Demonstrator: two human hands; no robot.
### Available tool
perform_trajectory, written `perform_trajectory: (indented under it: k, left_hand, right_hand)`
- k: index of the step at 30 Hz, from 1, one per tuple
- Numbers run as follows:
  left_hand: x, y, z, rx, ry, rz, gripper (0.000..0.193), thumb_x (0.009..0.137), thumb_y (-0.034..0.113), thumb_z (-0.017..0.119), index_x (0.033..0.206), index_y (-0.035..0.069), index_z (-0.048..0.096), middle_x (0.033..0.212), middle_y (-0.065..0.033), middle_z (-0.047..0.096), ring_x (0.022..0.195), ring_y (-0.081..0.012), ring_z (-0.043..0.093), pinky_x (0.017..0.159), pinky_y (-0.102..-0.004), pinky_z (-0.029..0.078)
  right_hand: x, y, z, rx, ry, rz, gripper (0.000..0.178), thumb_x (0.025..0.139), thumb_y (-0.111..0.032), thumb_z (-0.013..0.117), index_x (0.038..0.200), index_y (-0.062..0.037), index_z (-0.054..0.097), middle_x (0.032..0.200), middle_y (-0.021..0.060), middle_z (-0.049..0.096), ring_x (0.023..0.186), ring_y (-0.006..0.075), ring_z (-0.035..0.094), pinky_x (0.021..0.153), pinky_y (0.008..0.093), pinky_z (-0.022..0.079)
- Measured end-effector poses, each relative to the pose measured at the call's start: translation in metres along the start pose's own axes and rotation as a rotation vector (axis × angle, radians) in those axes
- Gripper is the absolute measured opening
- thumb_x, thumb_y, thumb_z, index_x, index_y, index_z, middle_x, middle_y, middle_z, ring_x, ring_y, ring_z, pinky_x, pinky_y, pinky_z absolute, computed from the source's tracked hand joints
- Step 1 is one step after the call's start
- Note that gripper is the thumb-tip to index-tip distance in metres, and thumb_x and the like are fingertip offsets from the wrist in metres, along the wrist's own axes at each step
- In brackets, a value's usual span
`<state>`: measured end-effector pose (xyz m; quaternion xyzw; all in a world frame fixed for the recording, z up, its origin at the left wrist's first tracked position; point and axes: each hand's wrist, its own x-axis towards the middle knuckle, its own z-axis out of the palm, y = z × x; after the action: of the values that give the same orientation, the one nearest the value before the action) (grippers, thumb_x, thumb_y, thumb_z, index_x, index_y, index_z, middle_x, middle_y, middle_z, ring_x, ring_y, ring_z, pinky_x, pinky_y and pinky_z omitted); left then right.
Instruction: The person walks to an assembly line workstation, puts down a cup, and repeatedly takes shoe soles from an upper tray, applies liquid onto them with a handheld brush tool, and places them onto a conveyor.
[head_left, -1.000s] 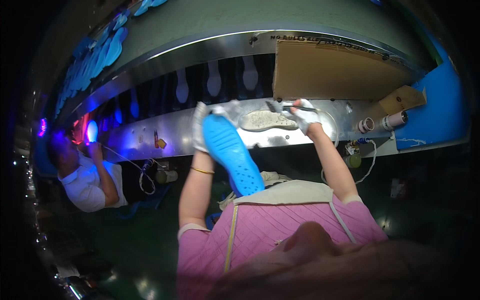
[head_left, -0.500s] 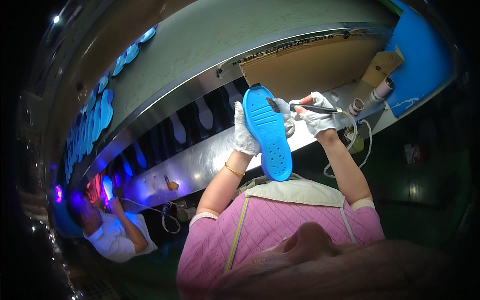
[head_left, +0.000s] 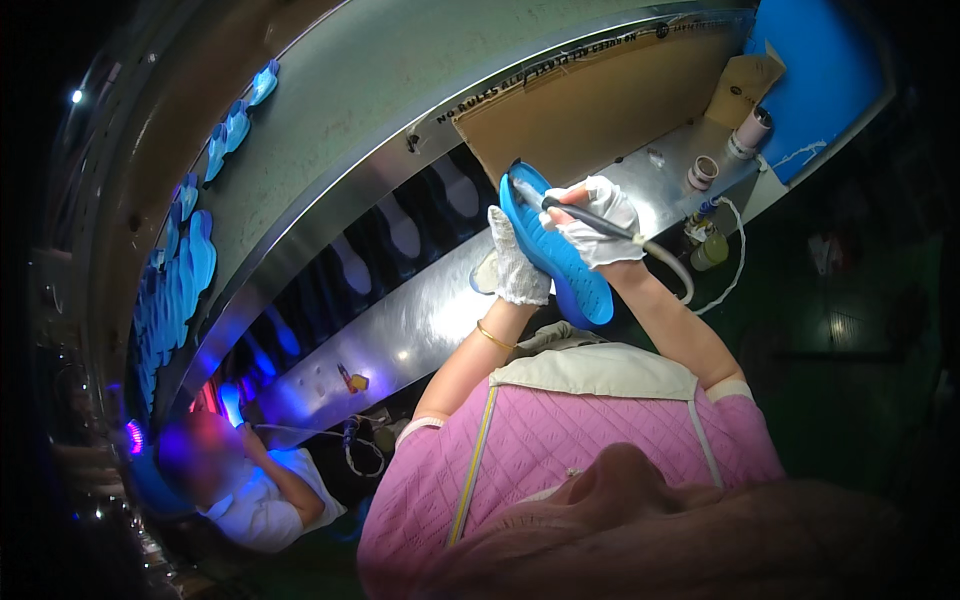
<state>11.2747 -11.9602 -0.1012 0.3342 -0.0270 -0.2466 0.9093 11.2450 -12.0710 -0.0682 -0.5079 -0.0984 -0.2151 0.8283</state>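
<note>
My gloved left hand (head_left: 518,265) grips a blue shoe sole (head_left: 578,278) by its left edge, fingers wrapped partly out of sight behind it. The sole is tilted, with its toe end toward the bench and its heel toward me; small holes dot the heel. In my gloved right hand (head_left: 603,215) is a brush (head_left: 575,211) with a black handle and a pale hose at its rear. Its tip rests against the sole near the toe end. Both gloves are white, with some bare fingertips showing on the right.
A metal ledge (head_left: 430,305) runs in front of me, beside a grey belt (head_left: 380,70) carrying several blue soles (head_left: 200,255). Cardboard (head_left: 575,105) leans behind my hands. To the right stand a small cup (head_left: 703,172) and a yellowish bottle (head_left: 710,252). A co-worker (head_left: 265,490) sits at left.
The sole has turned so that its heel points further right, and it is seen more edge-on. My right hand has moved left and the brush has shifted nearer the toe end.
</note>
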Motion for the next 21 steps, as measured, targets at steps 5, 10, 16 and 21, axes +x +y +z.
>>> perform_trajectory:
  k: [5,10,16,21]
  left_hand:
    - [-0.017,0.003,0.017,0.005,-0.005,-0.043,0.081,0.077,0.073,0.037,0.122,0.006,0.047,0.113,-0.01,0.056,0.101,-0.0234,0.055,0.092,-0.0354,0.044]
    - [-0.013,0.001,-0.003,-0.075,0.141,-0.08,0.08,0.073,0.074,0.043,0.116,0.007,0.05,0.107,-0.0118,0.057,0.094,-0.0233,0.057,0.085,-0.0364,0.049]
    - [-0.023,0.012,0.012,0.08,0.11,-0.119,0.09,0.075,0.075,0.038,0.125,0.001,0.042,0.117,-0.0177,0.053,0.102,-0.0305,0.056,0.089,-0.0414,0.046]
    - [-0.024,0.014,0.001,-0.04,0.041,-0.168,0.082,0.078,0.071,0.039,0.125,0.004,0.044,0.116,-0.0172,0.054,0.101,-0.0319,0.056,0.09,-0.0432,0.045]
  right_hand:
    - [-0.005,-0.009,-0.016,-0.372,0.182,0.131,0.013,0.076,-0.001,0.066,0.082,-0.0018,0.055,0.078,0.0097,0.064,0.066,0.0115,0.063,0.06,0.0216,0.05]
    - [-0.025,-0.01,-0.017,-0.16,-0.007,0.289,0.017,0.073,0.004,0.068,0.083,-0.0019,0.055,0.079,0.0088,0.063,0.067,0.0113,0.062,0.062,0.0226,0.051]
    - [-0.044,0.002,-0.032,-0.252,-0.133,0.15,0.014,0.071,0.002,0.07,0.079,-0.0021,0.059,0.072,0.0066,0.063,0.062,0.0108,0.059,0.06,0.021,0.049]
    - [-0.054,-0.01,-0.029,-0.476,-0.14,0.069,0.01,0.075,0.005,0.064,0.083,0.0,0.061,0.073,0.0078,0.063,0.064,0.0123,0.061,0.059,0.022,0.05]
